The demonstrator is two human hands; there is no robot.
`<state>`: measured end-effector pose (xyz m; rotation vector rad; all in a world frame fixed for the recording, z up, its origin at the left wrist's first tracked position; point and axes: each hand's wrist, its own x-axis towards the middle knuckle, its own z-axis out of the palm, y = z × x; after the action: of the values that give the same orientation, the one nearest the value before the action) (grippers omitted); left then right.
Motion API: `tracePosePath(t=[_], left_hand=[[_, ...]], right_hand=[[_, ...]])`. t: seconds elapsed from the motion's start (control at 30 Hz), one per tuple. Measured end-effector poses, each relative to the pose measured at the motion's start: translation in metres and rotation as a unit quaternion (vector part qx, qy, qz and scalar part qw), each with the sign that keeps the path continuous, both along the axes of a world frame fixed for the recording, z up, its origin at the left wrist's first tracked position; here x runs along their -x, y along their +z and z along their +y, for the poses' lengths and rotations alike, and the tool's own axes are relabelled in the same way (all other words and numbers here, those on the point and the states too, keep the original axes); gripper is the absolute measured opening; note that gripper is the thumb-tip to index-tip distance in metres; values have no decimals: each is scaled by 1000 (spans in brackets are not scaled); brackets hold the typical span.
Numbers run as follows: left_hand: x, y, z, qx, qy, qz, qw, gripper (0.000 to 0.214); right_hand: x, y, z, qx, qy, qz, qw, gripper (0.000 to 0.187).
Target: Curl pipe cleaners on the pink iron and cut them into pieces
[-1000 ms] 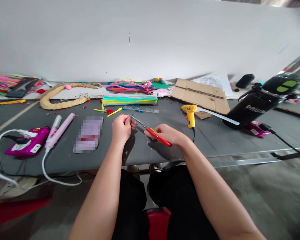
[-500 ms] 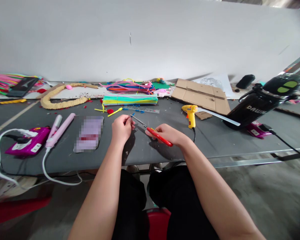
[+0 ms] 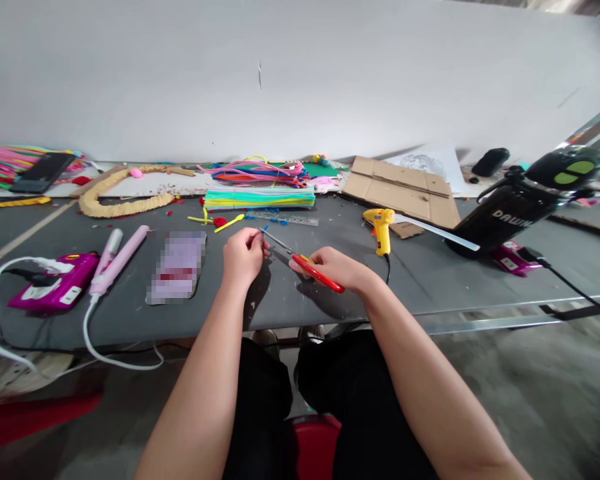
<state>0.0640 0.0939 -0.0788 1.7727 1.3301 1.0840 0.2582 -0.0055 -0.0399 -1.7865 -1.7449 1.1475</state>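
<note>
My right hand [image 3: 334,265] is wrapped round the red handles of a pair of scissors [image 3: 321,276], whose blades point up and left. A small blue piece [image 3: 265,229] shows at the tips of the blades. My left hand [image 3: 243,255] is closed in a pinch right beside it, fingertips on the blue piece; most of what lies inside the fingers is hidden. Beyond the hands lie a ruler [image 3: 295,219] with small blue scraps by it, a yellow pipe-cleaner piece [image 3: 229,223] and a bundle of turquoise and yellow pipe cleaners [image 3: 260,198].
A yellow glue gun [image 3: 382,230] stands right of my hands, near cardboard [image 3: 405,191] and a black bottle [image 3: 515,210]. To the left are a phone [image 3: 177,268], a pink hair straightener [image 3: 120,260] and a purple power strip [image 3: 63,283]. A wrapped beige curve [image 3: 93,200] lies behind.
Almost nothing differs. The whole view has shifted very slightly; both hands, the scissors and the blue piece keep their places relative to each other.
</note>
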Motion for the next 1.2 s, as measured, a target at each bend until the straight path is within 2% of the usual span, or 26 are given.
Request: tracePosePath(t=[0.4,0.67,0.93,1.1,1.2], left_hand=[[0,0,0,-6,-5,0,1000,19],[0,1,-1,17,-6,6,1000,21],[5,1,-1,29,15,41,999,23],[8,3,-2,43,36,28,998,27],[8,1,-1,34,38,8,999,27]], right_hand=[[0,-1,0,0,-2,-1,1000,67],[1,6,0,-4,-4,-7,1000,66],[-2,11,6,32,-17,52,998,65],[-1,7,7,18,-28,51,998,66],[0,7,6,33,-33,61,997,67]])
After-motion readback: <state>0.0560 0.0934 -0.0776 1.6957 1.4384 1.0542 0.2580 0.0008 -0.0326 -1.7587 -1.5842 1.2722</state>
